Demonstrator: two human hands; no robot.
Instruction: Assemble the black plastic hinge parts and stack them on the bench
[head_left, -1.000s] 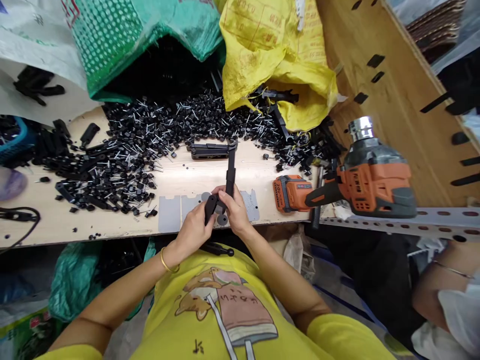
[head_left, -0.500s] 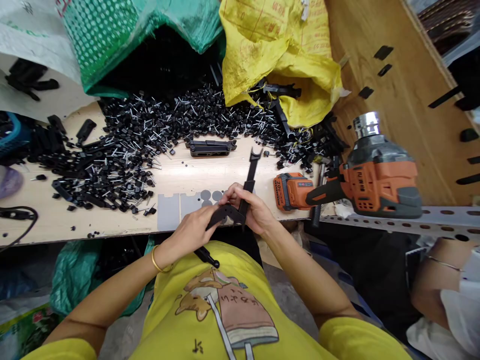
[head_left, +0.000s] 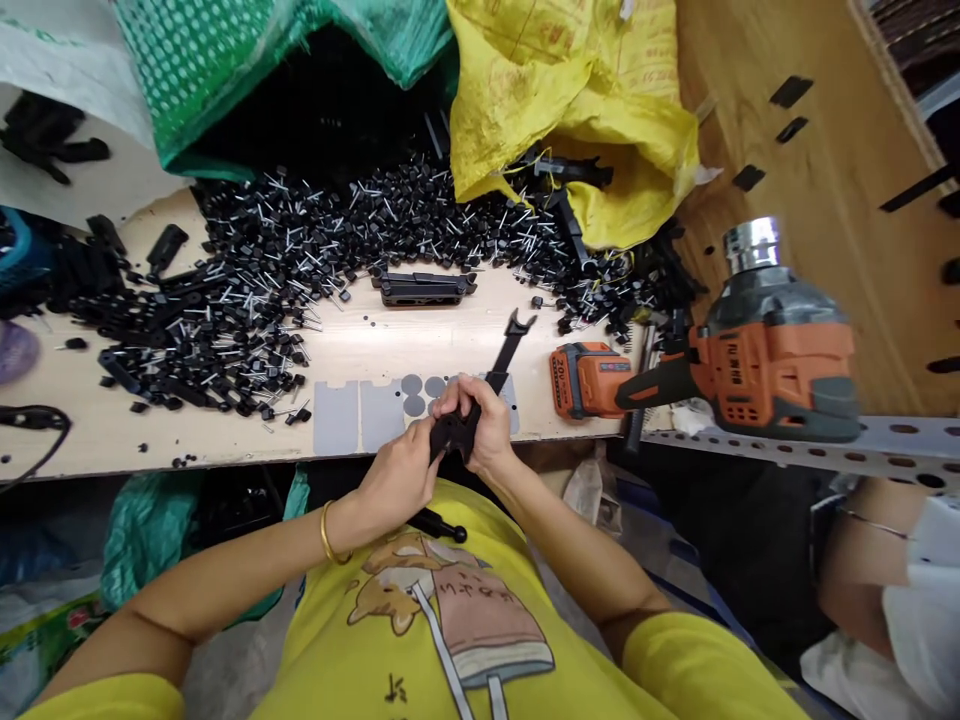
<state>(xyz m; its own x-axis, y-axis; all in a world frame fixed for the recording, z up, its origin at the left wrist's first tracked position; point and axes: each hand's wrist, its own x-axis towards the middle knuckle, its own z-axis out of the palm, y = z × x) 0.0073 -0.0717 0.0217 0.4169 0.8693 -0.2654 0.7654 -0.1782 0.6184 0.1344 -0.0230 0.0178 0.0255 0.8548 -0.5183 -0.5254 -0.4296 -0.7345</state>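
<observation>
My right hand (head_left: 489, 425) is closed around a long black bar (head_left: 510, 347) whose forked end points up and right over the table. My left hand (head_left: 397, 478) grips a black bracket-like part (head_left: 453, 434), which meets the bar between both hands. Below the left hand sticks out a black rod with a ball-shaped end (head_left: 448, 529), close to the yellow shirt; fingers hide where it joins. Grey flat sheets (head_left: 381, 415) and grey discs (head_left: 413, 405) lie on the table just beyond the hands.
Many black-headed screws (head_left: 360, 225) are heaped across the table (head_left: 352, 345). Black assembled parts (head_left: 424, 289) lie in front of the heap. An orange cordless power tool (head_left: 772, 370) rests at right. Green (head_left: 187, 90) and yellow (head_left: 517, 110) sacks stand behind. Another person's arm (head_left: 870, 550) shows at lower right.
The two black parts have come closer together between my hands. The forked bar has tilted further right and its fork has turned; the ball-ended rod has shifted right.
</observation>
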